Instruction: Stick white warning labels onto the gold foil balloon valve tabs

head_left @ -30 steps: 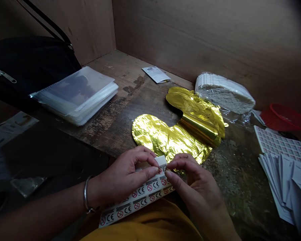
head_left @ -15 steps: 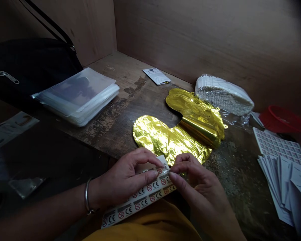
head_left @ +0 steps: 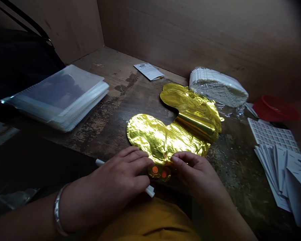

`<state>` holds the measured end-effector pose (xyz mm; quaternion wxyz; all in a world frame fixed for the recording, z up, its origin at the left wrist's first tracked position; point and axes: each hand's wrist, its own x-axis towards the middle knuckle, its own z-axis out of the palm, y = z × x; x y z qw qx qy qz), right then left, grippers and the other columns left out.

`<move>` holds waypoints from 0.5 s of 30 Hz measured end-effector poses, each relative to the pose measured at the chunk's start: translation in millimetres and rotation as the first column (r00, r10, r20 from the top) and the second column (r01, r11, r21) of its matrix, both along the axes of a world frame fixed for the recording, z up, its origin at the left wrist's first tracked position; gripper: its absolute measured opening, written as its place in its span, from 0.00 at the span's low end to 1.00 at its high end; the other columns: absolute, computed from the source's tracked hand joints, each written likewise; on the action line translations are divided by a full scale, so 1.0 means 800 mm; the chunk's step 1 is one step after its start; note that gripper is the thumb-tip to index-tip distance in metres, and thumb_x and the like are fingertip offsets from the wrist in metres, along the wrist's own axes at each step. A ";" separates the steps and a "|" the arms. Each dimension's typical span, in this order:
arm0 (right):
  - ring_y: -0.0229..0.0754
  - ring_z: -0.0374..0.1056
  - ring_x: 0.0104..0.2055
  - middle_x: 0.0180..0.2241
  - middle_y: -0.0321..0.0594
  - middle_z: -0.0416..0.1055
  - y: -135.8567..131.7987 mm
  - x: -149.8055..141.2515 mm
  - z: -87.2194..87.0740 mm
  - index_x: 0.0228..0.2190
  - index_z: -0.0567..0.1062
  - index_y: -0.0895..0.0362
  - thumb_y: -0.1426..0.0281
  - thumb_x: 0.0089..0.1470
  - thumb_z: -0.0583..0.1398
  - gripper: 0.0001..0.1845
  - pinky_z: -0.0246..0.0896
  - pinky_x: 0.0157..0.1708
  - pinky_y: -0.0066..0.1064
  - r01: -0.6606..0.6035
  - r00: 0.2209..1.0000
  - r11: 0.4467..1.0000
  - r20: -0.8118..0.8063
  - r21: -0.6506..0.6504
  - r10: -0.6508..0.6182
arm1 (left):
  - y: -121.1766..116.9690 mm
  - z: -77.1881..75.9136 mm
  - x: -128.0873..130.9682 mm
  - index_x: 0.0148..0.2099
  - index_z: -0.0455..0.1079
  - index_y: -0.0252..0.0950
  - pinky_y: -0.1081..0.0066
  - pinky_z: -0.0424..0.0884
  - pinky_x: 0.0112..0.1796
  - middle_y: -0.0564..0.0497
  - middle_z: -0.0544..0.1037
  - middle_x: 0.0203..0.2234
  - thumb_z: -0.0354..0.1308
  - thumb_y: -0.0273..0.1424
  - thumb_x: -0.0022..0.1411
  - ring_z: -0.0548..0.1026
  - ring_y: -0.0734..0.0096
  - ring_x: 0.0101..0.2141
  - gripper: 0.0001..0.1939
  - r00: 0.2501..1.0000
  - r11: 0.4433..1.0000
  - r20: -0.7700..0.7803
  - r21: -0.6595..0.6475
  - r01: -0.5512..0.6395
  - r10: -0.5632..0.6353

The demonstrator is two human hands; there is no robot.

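Your left grip (head_left: 120,174) closes around a white stick (head_left: 149,190), and your right grip (head_left: 195,170) pinches the neck of a gold foil balloon (head_left: 155,140) at the near edge of the counter (head_left: 145,97); another balloon (head_left: 190,107) lies flat beyond it, and a label sheet (head_left: 271,135) sits right.

clear plastic sleeves (head_left: 57,98) lie by a black bag (head_left: 20,63); a red basket (head_left: 274,108) and white cards (head_left: 273,167) sit on the right.

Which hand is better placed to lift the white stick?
Left, probably: the left hand lies across the white stick, with both ends showing, while the right hand rests on the gold foil balloon.
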<state>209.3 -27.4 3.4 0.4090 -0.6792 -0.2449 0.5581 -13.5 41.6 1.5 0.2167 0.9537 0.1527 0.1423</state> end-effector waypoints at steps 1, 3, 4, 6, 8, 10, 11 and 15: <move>0.26 0.50 0.17 0.16 0.27 0.62 -0.001 -0.001 -0.001 0.27 0.74 0.59 0.56 0.43 0.70 0.19 0.47 0.17 0.20 0.015 0.999 1.000 -0.038 -0.022 -0.016 | -0.003 -0.010 0.001 0.37 0.72 0.39 0.53 0.54 0.62 0.46 0.72 0.53 0.56 0.27 0.65 0.66 0.59 0.57 0.05 1.000 0.998 0.028 0.060 -0.002 0.000; 0.27 0.52 0.17 0.17 0.28 0.64 -0.004 -0.003 -0.004 0.27 0.74 0.59 0.56 0.43 0.70 0.19 0.48 0.17 0.20 0.023 0.996 0.999 -0.087 -0.049 -0.028 | -0.008 -0.030 0.001 0.36 0.73 0.39 0.52 0.50 0.63 0.45 0.70 0.55 0.56 0.28 0.65 0.65 0.59 0.58 0.05 0.994 0.992 0.093 0.107 -0.066 0.056; 0.27 0.52 0.17 0.17 0.29 0.64 -0.004 -0.004 -0.006 0.27 0.74 0.59 0.57 0.44 0.70 0.19 0.48 0.17 0.20 0.022 0.995 0.998 -0.094 -0.053 -0.026 | -0.010 -0.038 0.000 0.37 0.73 0.40 0.51 0.50 0.63 0.44 0.69 0.56 0.57 0.29 0.65 0.64 0.58 0.59 0.04 0.995 0.992 0.062 0.093 -0.087 0.082; 0.27 0.54 0.18 0.18 0.29 0.65 -0.004 -0.008 -0.010 0.27 0.75 0.59 0.58 0.45 0.70 0.18 0.50 0.18 0.20 0.010 0.996 0.999 -0.091 -0.037 -0.013 | -0.013 -0.050 -0.002 0.39 0.73 0.40 0.51 0.50 0.63 0.45 0.69 0.56 0.57 0.30 0.65 0.64 0.58 0.60 0.04 0.993 0.991 0.038 0.073 -0.113 0.110; 0.29 0.59 0.20 0.20 0.31 0.67 -0.002 -0.012 -0.014 0.27 0.75 0.59 0.59 0.46 0.69 0.16 0.54 0.21 0.22 -0.019 0.996 1.000 -0.085 -0.004 0.019 | -0.015 -0.054 -0.003 0.38 0.73 0.41 0.50 0.49 0.63 0.46 0.71 0.55 0.57 0.31 0.65 0.64 0.57 0.60 0.04 0.988 0.987 0.079 0.080 -0.136 0.130; 0.33 0.63 0.23 0.22 0.34 0.70 0.001 -0.016 -0.018 0.27 0.76 0.59 0.58 0.47 0.68 0.16 0.58 0.24 0.25 -0.051 0.995 0.999 -0.085 0.009 0.052 | -0.016 -0.052 -0.004 0.38 0.73 0.41 0.48 0.48 0.63 0.46 0.72 0.55 0.57 0.31 0.65 0.64 0.56 0.60 0.04 0.988 0.987 0.082 0.085 -0.137 0.130; 0.34 0.64 0.23 0.22 0.35 0.70 0.002 -0.018 -0.019 0.27 0.76 0.59 0.58 0.46 0.68 0.16 0.59 0.25 0.26 -0.062 0.995 0.998 -0.081 0.005 0.063 | -0.016 -0.049 -0.005 0.39 0.73 0.41 0.48 0.47 0.63 0.46 0.71 0.55 0.57 0.31 0.66 0.64 0.56 0.60 0.04 0.991 0.989 0.049 0.081 -0.124 0.121; 0.37 0.66 0.23 0.22 0.37 0.73 0.006 -0.023 -0.020 0.26 0.77 0.59 0.56 0.43 0.69 0.18 0.60 0.25 0.29 -0.061 0.998 0.998 -0.027 -0.035 0.060 | -0.015 -0.039 -0.006 0.40 0.72 0.40 0.46 0.48 0.62 0.45 0.72 0.56 0.55 0.31 0.67 0.64 0.54 0.60 0.05 0.996 0.994 -0.025 0.067 -0.086 0.088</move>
